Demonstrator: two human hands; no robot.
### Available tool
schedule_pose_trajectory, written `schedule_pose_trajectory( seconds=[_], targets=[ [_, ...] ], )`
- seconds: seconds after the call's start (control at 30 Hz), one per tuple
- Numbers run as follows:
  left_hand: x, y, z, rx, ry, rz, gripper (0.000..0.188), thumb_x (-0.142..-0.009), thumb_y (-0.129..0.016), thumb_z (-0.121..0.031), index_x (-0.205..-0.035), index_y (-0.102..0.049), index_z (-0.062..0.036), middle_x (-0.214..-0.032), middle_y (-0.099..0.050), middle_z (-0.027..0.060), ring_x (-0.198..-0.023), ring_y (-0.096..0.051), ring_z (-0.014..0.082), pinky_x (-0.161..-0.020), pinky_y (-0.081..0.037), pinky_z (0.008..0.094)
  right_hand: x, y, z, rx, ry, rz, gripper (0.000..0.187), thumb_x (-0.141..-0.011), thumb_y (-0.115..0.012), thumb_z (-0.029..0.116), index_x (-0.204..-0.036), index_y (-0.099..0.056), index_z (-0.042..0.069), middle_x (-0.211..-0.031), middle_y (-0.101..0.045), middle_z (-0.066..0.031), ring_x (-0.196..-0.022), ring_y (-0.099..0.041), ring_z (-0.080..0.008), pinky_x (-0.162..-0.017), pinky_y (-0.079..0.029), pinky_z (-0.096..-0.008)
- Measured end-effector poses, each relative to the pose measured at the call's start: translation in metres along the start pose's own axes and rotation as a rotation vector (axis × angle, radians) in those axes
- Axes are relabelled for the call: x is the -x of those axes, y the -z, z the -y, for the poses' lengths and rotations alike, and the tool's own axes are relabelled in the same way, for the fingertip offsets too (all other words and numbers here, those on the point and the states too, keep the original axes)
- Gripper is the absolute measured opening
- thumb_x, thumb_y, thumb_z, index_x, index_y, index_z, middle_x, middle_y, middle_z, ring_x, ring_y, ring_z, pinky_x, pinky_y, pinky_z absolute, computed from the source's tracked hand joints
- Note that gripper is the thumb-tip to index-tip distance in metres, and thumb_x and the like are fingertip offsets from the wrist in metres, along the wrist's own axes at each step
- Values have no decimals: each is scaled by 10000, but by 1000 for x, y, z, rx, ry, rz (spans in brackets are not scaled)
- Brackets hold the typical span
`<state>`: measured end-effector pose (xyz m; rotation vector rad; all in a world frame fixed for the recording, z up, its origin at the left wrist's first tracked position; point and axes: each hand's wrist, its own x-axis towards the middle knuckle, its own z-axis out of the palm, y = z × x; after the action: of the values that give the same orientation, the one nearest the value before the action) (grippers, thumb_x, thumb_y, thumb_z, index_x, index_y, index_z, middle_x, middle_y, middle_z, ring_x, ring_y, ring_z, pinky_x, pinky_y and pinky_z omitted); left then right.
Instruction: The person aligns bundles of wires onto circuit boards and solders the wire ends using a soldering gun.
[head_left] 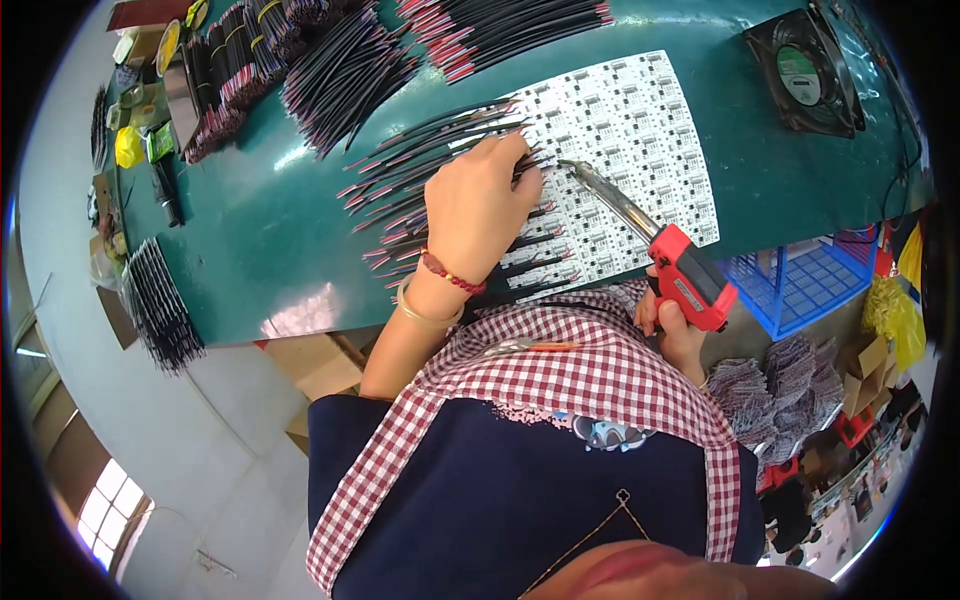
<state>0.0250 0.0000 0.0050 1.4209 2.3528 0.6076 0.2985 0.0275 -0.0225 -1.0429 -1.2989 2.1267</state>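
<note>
My left hand (pixel 478 195) is over the left part of a white sheet of printed circuit boards (pixel 640 150). Its thumb and fingers pinch a thin black wire, whose end points toward the tip of the soldering gun. A row of black wires (pixel 405 170) with reddish ends lies across the sheet's left edge, on both sides of this hand. My right hand (pixel 675 335) is wrapped around the grip of a red and black soldering gun (pixel 690 280). The gun's metal barrel slants up and left, its tip close to the left fingertips; contact cannot be made out.
The green table (pixel 260 220) carries wire bundles (pixel 350 75) at the back and another bundle (pixel 160 305) at its left edge. A black fan (pixel 803 75) stands back right. Below the right edge is a blue plastic basket (pixel 800 285); a cardboard box (pixel 315 365) is below the front edge.
</note>
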Motion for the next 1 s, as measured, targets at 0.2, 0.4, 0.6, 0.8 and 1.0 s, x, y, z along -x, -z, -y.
schedule_pose_trajectory(
  seconds=[0.2, 0.4, 0.6, 0.8, 1.0],
  targets=[
    [-4, 2, -3, -16, 36, 48, 157, -762, -643, -185, -818, -654, -39, -782, -658, 136, -681, -621, 341, -592, -485, 403, 2, 0, -2, -2, -23, -23, 366, -922, -575, 284, -1096, -536, -36, -695, -525, -32, -588, -496, -111, -570, -436, -275],
    [-12, 4, 0, -73, -32, 97, 158, -770, -620, -186, -816, -653, -39, -763, -648, 138, -686, -618, 344, -591, -484, 418, 5, 6, -6, 69, -79, -1, 222, -908, -602, 235, -869, -580, 18, -710, -554, -19, -619, -513, -101, -576, -421, -264],
    [-16, 8, -2, -134, -56, 127, 139, -773, -603, -175, -783, -642, -41, -763, -649, 138, -684, -621, 339, -596, -490, 420, 6, 7, -6, 150, -62, 38, 218, -905, -609, 235, -868, -583, 22, -703, -555, -21, -617, -511, -103, -574, -415, -263],
    [-17, 7, -2, -140, -78, 116, 137, -778, -594, -172, -786, -651, -49, -749, -651, 137, -684, -626, 337, -598, -495, 420, 4, -7, 3, -66, 56, -35, 405, -914, -599, 290, -1161, -522, -21, -654, -495, -24, -556, -468, -112, -539, -407, -273],
    [-17, 7, -2, -151, -59, 147, 138, -787, -592, -176, -811, -658, -57, -786, -657, 132, -696, -627, 336, -609, -499, 420, 6, 0, -4, -24, 60, -13, 459, -917, -595, 289, -1225, -489, -34, -661, -498, -26, -542, -460, -111, -531, -406, -267]
  ],
)
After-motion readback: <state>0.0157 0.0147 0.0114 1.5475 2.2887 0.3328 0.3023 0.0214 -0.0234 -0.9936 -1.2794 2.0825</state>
